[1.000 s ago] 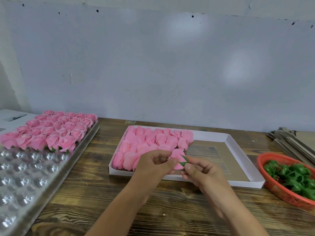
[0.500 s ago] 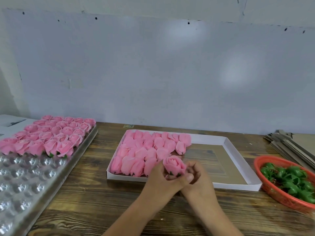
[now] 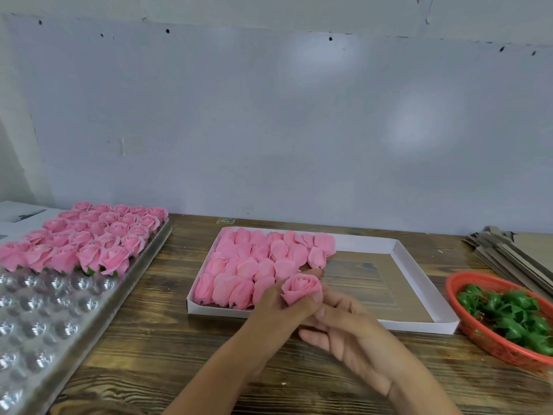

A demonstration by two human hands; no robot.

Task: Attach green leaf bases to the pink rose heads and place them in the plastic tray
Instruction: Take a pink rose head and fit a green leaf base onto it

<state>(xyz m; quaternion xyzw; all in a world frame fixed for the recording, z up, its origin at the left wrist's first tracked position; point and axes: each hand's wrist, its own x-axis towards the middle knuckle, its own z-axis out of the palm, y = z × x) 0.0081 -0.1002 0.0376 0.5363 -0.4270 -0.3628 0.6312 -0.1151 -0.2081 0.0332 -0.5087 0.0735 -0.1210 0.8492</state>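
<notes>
Pink rose head gripped upright in left hand, right hand relaxed beside it. Clear plastic blister tray partly filled; many unbased roses left in white cardboard box; green leaf bases left in orange basket.

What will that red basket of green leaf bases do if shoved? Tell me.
The red basket would probably slide easily: it looks like thin mesh plastic on smooth wood. It likely weighs little, holding only small green leaf bases. Its low, wide shape makes tipping unlikely.
</notes>
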